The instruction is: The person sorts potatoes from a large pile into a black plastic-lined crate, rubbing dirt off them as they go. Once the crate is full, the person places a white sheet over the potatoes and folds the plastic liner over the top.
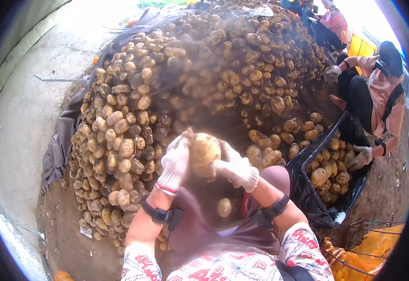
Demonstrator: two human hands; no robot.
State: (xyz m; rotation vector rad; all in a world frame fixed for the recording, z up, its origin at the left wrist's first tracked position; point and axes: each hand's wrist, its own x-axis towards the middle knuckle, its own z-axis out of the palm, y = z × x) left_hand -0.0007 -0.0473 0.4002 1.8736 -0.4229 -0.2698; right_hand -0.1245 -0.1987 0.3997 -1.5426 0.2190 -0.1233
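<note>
A large tan potato [205, 155] is held up between my two gloved hands, above my lap. My left hand [177, 157], in a white knit glove, presses against its left side. Around its right side curl the fingers of my right hand [235, 166], gloved the same way. Beyond them rises a big heap of potatoes [134, 117], many with dark soil on them. A single small potato [224, 207] lies on the ground between my legs.
To my right stands a crate lined with black plastic [303, 187], holding potatoes. A co-worker [378, 93] crouches beside it, one gloved hand [360, 158] on its potatoes. Other people sit at the far right. Orange sacking in a wire frame [368, 253] is at lower right.
</note>
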